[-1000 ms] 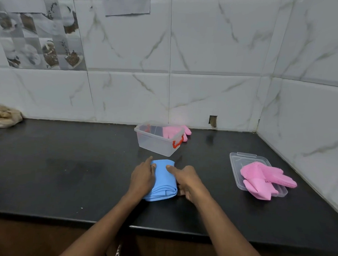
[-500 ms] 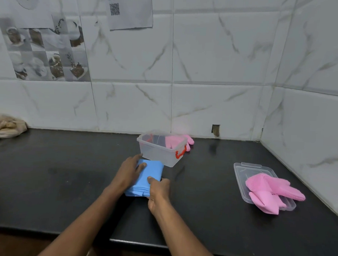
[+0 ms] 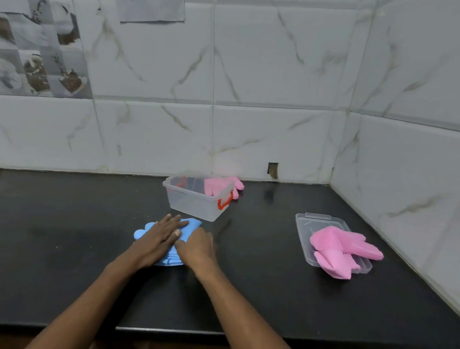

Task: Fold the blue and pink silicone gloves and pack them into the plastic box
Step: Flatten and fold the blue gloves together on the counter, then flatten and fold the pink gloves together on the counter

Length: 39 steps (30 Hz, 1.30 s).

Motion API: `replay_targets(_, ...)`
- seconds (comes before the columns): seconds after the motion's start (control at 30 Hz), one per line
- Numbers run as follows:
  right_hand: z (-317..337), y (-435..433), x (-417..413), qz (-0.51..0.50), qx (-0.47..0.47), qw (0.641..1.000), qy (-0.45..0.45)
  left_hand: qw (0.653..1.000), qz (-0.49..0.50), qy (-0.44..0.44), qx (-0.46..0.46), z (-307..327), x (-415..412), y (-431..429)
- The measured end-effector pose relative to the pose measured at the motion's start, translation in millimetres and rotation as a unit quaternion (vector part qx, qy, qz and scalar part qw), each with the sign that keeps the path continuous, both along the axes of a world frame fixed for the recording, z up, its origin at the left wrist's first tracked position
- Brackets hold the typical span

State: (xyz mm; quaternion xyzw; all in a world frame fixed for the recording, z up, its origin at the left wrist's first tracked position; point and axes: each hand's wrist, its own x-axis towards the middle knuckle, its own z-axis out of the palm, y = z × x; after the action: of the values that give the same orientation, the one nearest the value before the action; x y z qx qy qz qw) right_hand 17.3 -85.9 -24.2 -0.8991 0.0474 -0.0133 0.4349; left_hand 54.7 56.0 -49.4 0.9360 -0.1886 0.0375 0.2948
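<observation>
A folded blue silicone glove [image 3: 192, 225] lies on the black counter [image 3: 62, 246] in front of the clear plastic box [image 3: 196, 203] with red clasps. My left hand [image 3: 160, 240] lies flat on top of the glove, fingers spread. My right hand [image 3: 198, 248] grips the glove's right edge. Blue fingertips stick out to the left of my left hand. One pink glove [image 3: 224, 186] lies behind the box against the wall. A second pink glove [image 3: 344, 249] rests on the box lid [image 3: 304, 225] at the right.
White marble tiles form the back wall and the right side wall [image 3: 421, 169], which meet in a corner. The counter's front edge [image 3: 164, 329] runs just below my forearms. A beige cloth peeks in at the far left edge.
The glove has shifted slightly left and its fingertips now show at the left. My left hand has flattened over it, and my right hand has moved up along its right edge.
</observation>
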Motion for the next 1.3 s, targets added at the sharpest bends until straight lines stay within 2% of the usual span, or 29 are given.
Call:
replay_targets(0.07,0.0,-17.7,-6.5,0.056,0.002,0.998,-0.018,0.999,0.006,0.034,0.010,1.9,-0.7,-3.2)
replay_targets(0.17,2.5,-45.7,-17.4,0.087,0.025,0.996,0.002,0.985,-0.005,-0.001,0.170,6.4,2.1,-6.4)
replay_targets(0.23,8.0,-65.2,-23.4,0.088,-0.011,0.996,0.002,0.971,-0.029,-0.035,0.236,7.7,3.1,-7.7)
replay_targets(0.33,11.5,-99.4,-34.5,0.070,-0.069,0.994,-0.041,0.966,-0.058,-0.026,0.250,8.4,4.7,-7.7)
replay_targets(0.47,8.0,-149.6,-62.8,0.027,-0.143,0.979,-0.145,0.963,-0.049,0.006,0.265,14.1,5.8,-10.3)
replay_targets(0.57,6.0,-193.0,-82.2,-0.079,-0.252,0.934,-0.239,0.956,-0.002,-0.024,0.292,15.7,1.5,-13.5)
replay_targets(0.63,7.5,-221.0,-86.9,-0.148,-0.322,0.910,-0.216,0.949,0.027,-0.085,0.302,15.2,-2.6,-22.0)
replay_targets(0.7,7.5,-239.7,-84.5,-0.156,-0.358,0.910,-0.136,0.950,0.051,-0.114,0.286,14.6,-7.4,-34.1)
replay_targets(0.8,2.0,-247.7,-76.4,-0.116,-0.372,0.918,-0.073,0.961,0.084,-0.063,0.257,8.1,-10.1,-42.0)
replay_targets(0.93,-8.3,-252.4,-68.5,-0.105,-0.385,0.914,-0.075,0.965,0.095,-0.014,0.243,-3.4,-9.6,-34.6)
replay_targets(1.3,-5.6,-324.9,-34.3,-0.111,-0.372,0.917,-0.084,0.964,0.110,-0.056,0.235,-15.0,-15.3,-36.7)
